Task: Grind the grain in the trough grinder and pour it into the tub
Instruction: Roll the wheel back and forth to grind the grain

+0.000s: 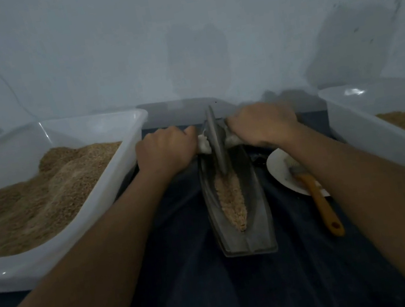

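both fists, left hand (166, 150) and right hand (261, 124), clamped on the wheel (217, 141) axle at the trough (236, 201) far end, so I'd press evenly rolling over the grain (231, 202)

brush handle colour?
Orange-yellow; the brush lies across the white plate, right of the grinder. Head view.
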A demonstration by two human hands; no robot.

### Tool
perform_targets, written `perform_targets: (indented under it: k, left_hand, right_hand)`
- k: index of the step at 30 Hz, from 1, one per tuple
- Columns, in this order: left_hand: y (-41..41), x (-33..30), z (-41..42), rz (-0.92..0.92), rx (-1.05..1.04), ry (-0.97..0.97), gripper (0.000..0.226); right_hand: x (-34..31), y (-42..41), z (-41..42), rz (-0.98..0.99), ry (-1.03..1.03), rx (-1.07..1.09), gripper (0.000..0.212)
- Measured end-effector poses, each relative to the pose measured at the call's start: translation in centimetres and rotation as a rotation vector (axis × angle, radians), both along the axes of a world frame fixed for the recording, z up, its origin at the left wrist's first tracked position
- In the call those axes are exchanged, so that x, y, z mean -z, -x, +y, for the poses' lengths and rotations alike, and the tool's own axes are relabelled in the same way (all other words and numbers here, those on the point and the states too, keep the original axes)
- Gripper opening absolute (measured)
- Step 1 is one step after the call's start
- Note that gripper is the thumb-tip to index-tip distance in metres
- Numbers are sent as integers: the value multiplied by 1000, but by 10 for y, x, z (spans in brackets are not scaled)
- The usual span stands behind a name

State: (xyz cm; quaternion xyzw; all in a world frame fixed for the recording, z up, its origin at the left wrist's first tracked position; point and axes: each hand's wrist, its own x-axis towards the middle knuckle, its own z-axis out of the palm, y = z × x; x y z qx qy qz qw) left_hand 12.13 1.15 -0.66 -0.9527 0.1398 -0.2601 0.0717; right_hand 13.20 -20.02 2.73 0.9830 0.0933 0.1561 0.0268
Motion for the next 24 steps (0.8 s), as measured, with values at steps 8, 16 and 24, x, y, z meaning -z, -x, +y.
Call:
perform_targets:
  k: [8,16,24]
  left_hand:
    - [40,10,3,-128,11,-82,15]
    - [105,10,11,-71,20,205,32]
    - [65,10,5,-164,74,-107,15]
  right_hand:
    - [13,51,4,-184,72,-9,65]
    - [29,118,5,-455,128,-78,46]
    - [30,83,-1,-322,57,-9,43]
